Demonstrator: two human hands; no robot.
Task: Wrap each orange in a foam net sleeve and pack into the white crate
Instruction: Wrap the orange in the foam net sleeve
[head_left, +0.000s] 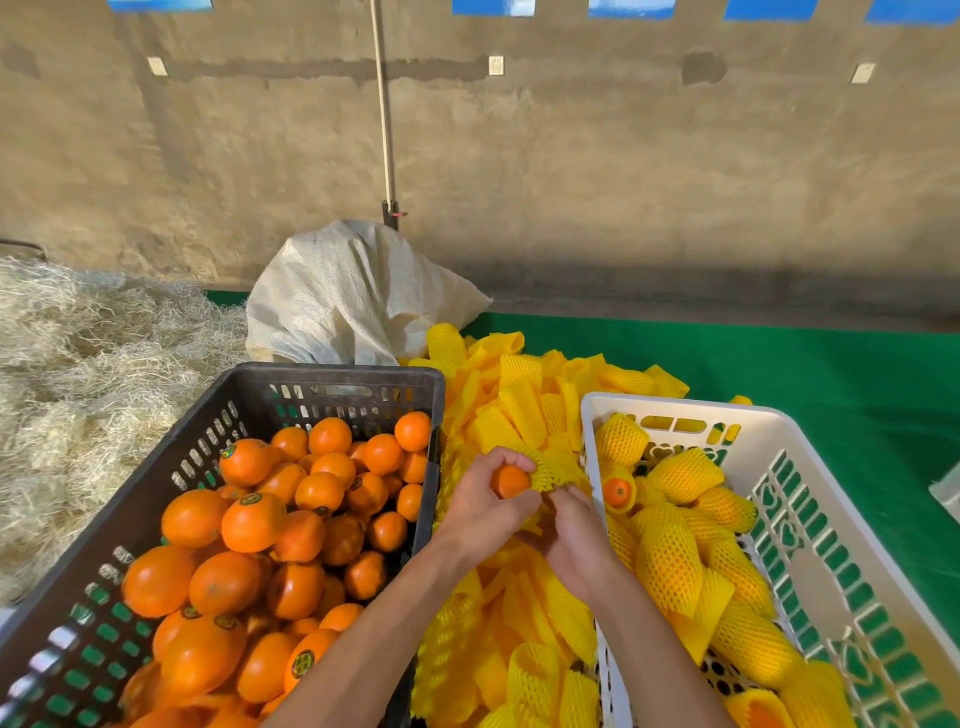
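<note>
Hands (535, 512) both gripping orange (510, 480) w/ sleeve (553, 470) betw. black crate (332, 382) & white crate (675, 410) (sleeve pile (511, 400) behind)

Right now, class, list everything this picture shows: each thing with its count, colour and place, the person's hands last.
black crate: one, left, heaped with many bare oranges
white crate: one, right, partly filled with sleeved oranges
loose foam net sleeves: many, yellow, piled between the crates
woven sack: one, white, behind the black crate
straw: pale heap, far left
green mat: underneath, right
left hand: grips an orange
right hand: pulls a sleeve over it
</note>
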